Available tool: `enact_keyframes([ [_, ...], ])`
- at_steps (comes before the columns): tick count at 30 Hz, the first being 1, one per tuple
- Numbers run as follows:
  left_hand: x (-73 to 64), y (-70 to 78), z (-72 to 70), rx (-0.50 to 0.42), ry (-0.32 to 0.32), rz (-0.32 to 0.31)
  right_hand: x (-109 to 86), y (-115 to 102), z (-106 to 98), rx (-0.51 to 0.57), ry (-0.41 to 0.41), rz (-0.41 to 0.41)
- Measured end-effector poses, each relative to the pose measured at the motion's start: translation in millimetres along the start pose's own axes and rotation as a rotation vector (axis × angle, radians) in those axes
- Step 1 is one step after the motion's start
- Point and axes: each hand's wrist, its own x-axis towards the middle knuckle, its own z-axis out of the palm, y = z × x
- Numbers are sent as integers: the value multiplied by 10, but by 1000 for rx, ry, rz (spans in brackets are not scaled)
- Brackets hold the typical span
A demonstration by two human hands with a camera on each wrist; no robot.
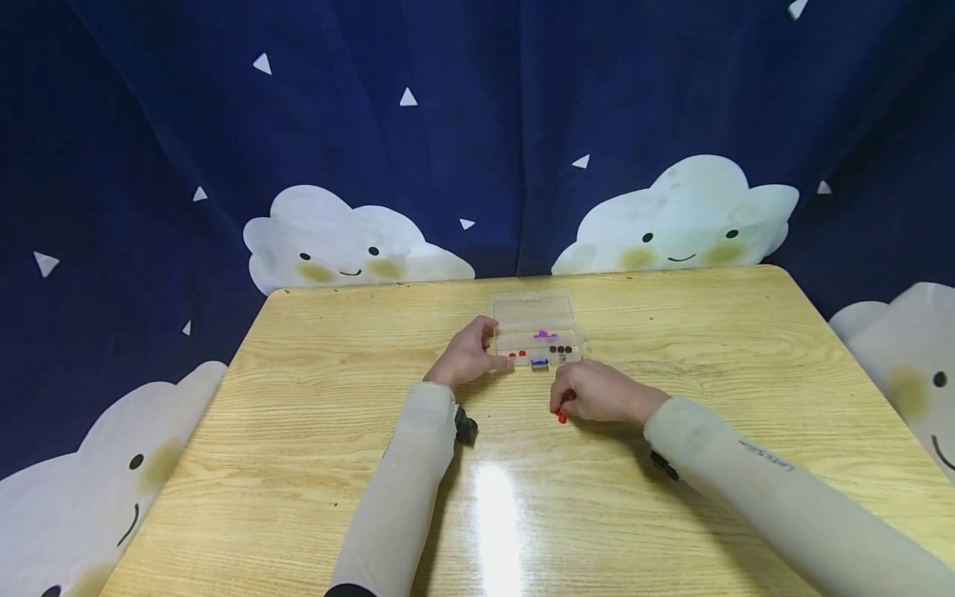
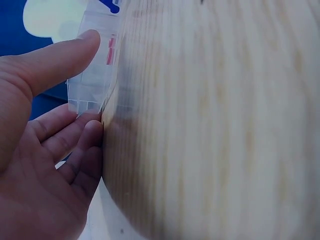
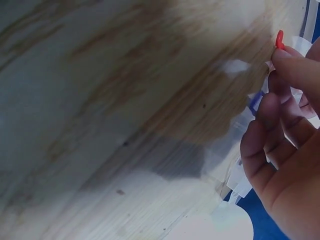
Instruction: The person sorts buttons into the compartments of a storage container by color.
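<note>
A small clear plastic box (image 1: 507, 340) lies with its lid (image 1: 531, 308) raised at the back of the table. My left hand (image 1: 470, 352) holds its left end, thumb along the front and fingers at the side wall, as the left wrist view also shows. Inside are two red pieces (image 1: 522, 353), several dark round pieces (image 1: 561, 349) and a purple piece (image 1: 545, 334). In front of the box's right part, my right hand (image 1: 597, 391) pinches a small red piece (image 3: 279, 39) between thumb and fingertip. In the head view red shows beneath those fingertips.
A blue piece (image 1: 539, 363) is at the middle of the box's front edge. The wooden table (image 1: 313, 431) reaches back to a dark blue curtain (image 1: 477, 124) with cloud prints. Cameras are strapped to both wrists.
</note>
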Motion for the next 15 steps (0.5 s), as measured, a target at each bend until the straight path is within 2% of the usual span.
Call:
enact_keyframes([
  [9, 0, -4, 5, -13, -1, -2, -7, 31, 11, 20, 1, 19],
  [15, 5, -9, 10, -9, 4, -2, -13, 46, 13, 1, 3, -22],
])
